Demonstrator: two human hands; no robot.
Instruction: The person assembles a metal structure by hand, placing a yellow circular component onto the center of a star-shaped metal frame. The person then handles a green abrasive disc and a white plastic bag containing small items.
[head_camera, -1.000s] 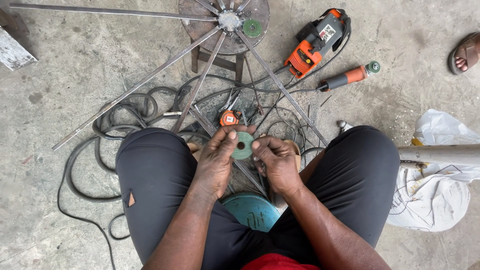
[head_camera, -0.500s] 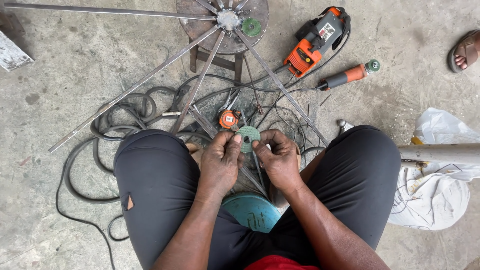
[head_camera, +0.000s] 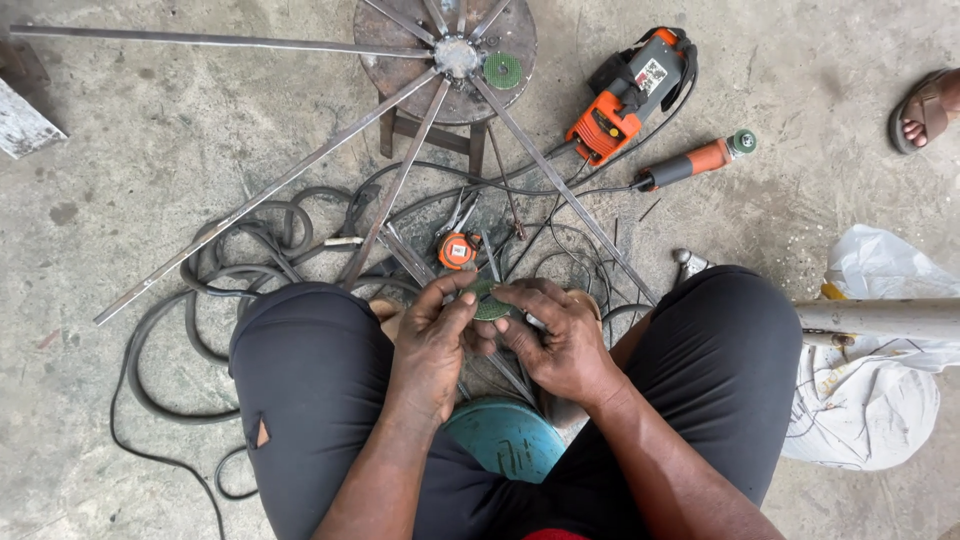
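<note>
Left hand (head_camera: 432, 345) and right hand (head_camera: 560, 340) together between the knees, fingers (head_camera: 452, 300) of both closed on a small green grinding disc (head_camera: 490, 305). Just beyond, an orange tape measure (head_camera: 457, 250) among black cables (head_camera: 250, 255) on the concrete floor (head_camera: 150, 170); orange angle grinder (head_camera: 632, 95) farther off.

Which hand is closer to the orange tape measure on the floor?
Left. The left hand has its fingertips just below the tape measure; the right hand sits farther off, below and to its right. Both hold a green disc.
</note>
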